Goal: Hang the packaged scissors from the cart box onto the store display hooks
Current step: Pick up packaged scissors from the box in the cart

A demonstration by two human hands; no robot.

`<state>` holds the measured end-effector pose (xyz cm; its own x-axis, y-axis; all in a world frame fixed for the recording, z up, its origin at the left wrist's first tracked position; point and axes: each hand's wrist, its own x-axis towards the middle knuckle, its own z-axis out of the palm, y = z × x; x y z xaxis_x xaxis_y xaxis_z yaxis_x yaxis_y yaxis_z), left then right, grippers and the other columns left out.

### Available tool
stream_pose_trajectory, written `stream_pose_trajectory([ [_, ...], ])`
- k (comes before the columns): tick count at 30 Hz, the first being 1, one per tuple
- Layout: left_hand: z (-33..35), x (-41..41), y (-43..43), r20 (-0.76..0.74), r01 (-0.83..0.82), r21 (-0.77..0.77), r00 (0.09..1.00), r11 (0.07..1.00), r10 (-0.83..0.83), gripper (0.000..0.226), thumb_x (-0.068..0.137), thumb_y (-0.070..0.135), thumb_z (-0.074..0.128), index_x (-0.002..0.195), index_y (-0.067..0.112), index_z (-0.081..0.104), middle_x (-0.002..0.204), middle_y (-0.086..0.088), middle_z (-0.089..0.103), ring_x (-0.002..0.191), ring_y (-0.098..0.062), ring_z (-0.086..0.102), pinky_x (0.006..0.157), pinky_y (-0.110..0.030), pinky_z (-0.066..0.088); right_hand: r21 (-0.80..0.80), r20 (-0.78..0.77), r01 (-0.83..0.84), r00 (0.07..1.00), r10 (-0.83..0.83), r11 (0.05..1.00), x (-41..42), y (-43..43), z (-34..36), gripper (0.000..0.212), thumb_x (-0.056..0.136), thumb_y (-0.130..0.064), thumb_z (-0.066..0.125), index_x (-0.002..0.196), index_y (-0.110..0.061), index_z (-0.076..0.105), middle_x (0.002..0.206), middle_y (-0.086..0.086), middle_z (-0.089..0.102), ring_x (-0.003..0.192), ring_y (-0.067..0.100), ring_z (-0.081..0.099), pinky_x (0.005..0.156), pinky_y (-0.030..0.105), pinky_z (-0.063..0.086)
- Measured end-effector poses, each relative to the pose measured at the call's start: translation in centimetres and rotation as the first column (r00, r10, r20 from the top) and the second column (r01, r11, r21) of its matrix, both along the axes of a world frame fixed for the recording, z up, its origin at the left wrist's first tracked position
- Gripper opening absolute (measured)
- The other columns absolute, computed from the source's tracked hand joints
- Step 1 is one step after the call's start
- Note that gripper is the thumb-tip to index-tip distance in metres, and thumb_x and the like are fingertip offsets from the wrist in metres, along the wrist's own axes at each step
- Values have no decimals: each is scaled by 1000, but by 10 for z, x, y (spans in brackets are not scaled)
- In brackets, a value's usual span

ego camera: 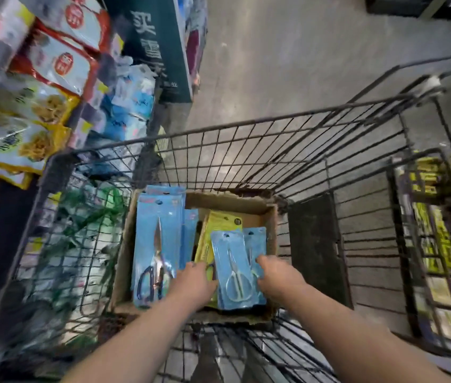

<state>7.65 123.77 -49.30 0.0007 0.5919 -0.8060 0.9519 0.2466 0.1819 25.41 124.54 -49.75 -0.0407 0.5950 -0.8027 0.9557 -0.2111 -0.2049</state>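
Blue packs of scissors sit in a brown cardboard box [229,202], and the box sits inside a wire cart [246,125]. The big blue pack [155,244] stands on the left side of the box and leans on its wall. It holds scissors with dark handles, and more blue packs are stacked behind it. The small blue pack [234,272] is near the middle, tilted up, with pale scissors inside. A yellow pack [220,228] stands just behind it, and one more blue pack [256,239] peeks out on its right. Both bare arms reach down into the box. The left hand [193,281] is at the left edge of the small blue pack, touching it, with its fingers pointing down between the packs. The right hand [276,275] is at the right edge of the same pack, with its fingers bent down over the pack behind. The picture is blurry, so I cannot tell if either hand is pinching the pack or only touching it. Some green plastic [94,217] lies in the cart just left of the box. On the left side, store shelves [39,106] are full of bright bags in red, yellow and blue. The floor [274,64] is grey. A second wire cart [426,217] with yellow things in it stands on the right.
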Motion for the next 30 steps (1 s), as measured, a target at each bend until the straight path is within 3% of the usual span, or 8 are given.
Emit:
stream_pose_trajectory([
  [7,-58,10,5,92,-258,-95,959,961,267,50,90,27,56,136,12,42,135,-15,53,124,-30,51,95,-32,42,-56,-53,153,986,-156,987,-10,6,-66,42,87,-32,56,124,-16,46,128,12,51,115,32,55,95,39,47],
  [12,-87,14,4,184,-533,-143,814,834,552,46,85,17,63,129,11,53,107,-12,65,90,-21,57,75,-24,41,-69,-34,236,970,-239,969,-11,6,-98,54,82,-43,62,127,-18,44,128,9,55,115,31,55,94,37,47],
  [15,-96,15,3,207,-644,-150,722,750,661,40,86,10,59,125,10,55,100,-11,64,86,-23,59,74,-28,46,-34,10,232,973,-232,972,-12,7,-108,58,79,-54,61,123,-19,45,120,8,60,111,31,56,87,37,48],
  [18,-104,15,4,210,-697,-138,674,704,708,38,86,7,54,124,9,57,111,-14,64,91,-31,63,77,-33,52,-43,22,231,973,-231,972,-17,6,-113,60,76,-58,61,120,-21,44,117,5,59,107,28,58,78,36,46],
  [27,-108,18,5,224,-698,-157,664,699,714,44,84,3,52,128,8,53,108,-14,62,76,-28,56,66,-30,45,-26,-52,547,835,-547,837,-16,13,-103,68,64,-40,80,119,-16,46,117,8,51,105,30,57,83,46,55],
  [30,-109,25,4,221,-661,-180,694,728,685,50,87,8,58,135,7,46,128,-14,55,89,-25,57,77,-31,48,-55,-69,648,756,-651,759,-7,13,-100,65,68,-30,79,120,-15,43,119,9,54,108,30,57,85,48,55],
])
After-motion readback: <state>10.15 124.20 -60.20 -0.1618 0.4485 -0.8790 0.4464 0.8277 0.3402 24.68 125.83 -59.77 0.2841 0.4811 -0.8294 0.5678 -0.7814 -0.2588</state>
